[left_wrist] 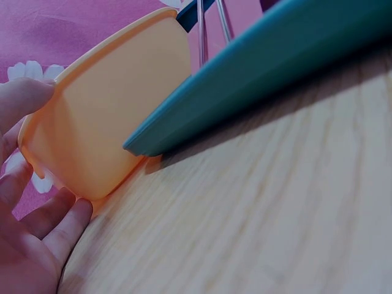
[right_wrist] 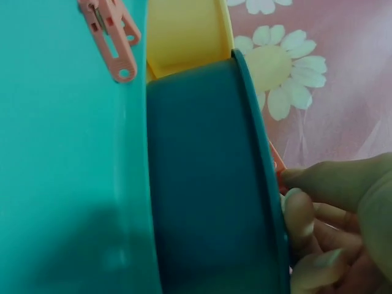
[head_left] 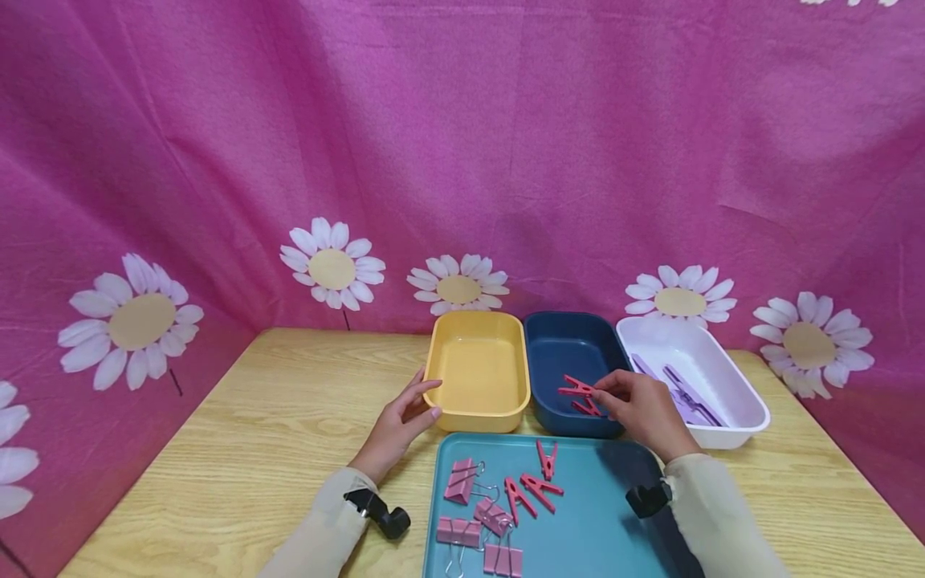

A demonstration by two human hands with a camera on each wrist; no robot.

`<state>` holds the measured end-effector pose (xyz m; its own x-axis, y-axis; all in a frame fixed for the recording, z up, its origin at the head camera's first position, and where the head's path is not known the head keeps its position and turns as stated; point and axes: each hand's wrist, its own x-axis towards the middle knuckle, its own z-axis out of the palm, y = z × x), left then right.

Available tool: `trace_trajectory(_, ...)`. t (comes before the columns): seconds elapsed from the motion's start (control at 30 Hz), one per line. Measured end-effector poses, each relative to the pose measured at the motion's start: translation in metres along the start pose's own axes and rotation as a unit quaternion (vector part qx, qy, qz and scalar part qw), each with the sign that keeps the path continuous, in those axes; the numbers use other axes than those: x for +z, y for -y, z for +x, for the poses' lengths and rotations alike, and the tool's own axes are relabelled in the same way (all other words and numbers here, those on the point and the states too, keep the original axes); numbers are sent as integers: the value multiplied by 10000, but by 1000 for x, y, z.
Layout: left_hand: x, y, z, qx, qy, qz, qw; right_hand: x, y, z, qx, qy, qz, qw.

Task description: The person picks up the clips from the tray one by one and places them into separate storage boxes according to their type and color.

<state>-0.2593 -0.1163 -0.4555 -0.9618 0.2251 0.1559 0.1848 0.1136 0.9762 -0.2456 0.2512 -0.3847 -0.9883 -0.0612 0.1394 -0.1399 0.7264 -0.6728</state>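
The three bins stand side by side, and the walls of the yellow bin [head_left: 478, 373] and navy bin [head_left: 571, 345] run very close together. The white bin [head_left: 675, 341] sits at an angle on the right, its far left corner near the navy rim. Close in front, the far edge of the green tray [head_left: 585, 514] leaves only a narrow strip before the yellow and navy bins. To the left, the wooden table [head_left: 202, 449] stretches wide; above the navy rim the way in is open from the top.

The tabletop is pale, grained wood, backed by magenta cloth [head_left: 433, 120] printed with white daisies. Four pink binder clips [head_left: 460, 530] and three red pegs [head_left: 547, 459] lie on the tray, and purple clips [head_left: 686, 393] lie in the white bin.

The held peg [head_left: 576, 386] is red, its two legs splayed leftward, over the near part of the navy bin, just above another red peg [head_left: 588, 407]; whether they touch I cannot tell. The right hand [head_left: 646, 409] pinches it between thumb and fingertips. The left hand [head_left: 401, 421] touches the yellow bin's near left side, thumb and fingers spread apart
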Motion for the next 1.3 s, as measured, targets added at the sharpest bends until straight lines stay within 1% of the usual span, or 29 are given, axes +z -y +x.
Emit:
trace_trajectory(0.03,0,-5,-2,-7,20,-35,10000,0,-1,1,12,5,-6,10000)
trace_trajectory(0.07,0,-6,-2,-49,18,-59,10000,1,-1,1,30,18,1,10000)
trace_trajectory(0.2,0,-6,-1,-75,-1,-113,9999,2,-2,3,63,17,-19,10000)
trace_trajectory(0.27,-1,3,2,-18,-31,-80,10000,2,-2,3,75,17,-28,10000)
trace_trajectory(0.3,-1,4,2,7,-42,-62,10000,2,-2,3,73,20,-29,10000)
trace_trajectory(0.63,-1,6,3,51,-22,57,10000,3,-1,3,95,6,-59,9999)
trace_trajectory(0.9,-1,5,2,95,18,-20,10000,3,-3,3,59,9,-111,9999)
trace_trajectory(1.17,-1,5,3,89,55,-146,9998,2,-3,1,25,83,-55,9999)
trace_trajectory(1.3,-1,5,2,87,50,-108,9999,1,-3,1,59,107,-44,9999)
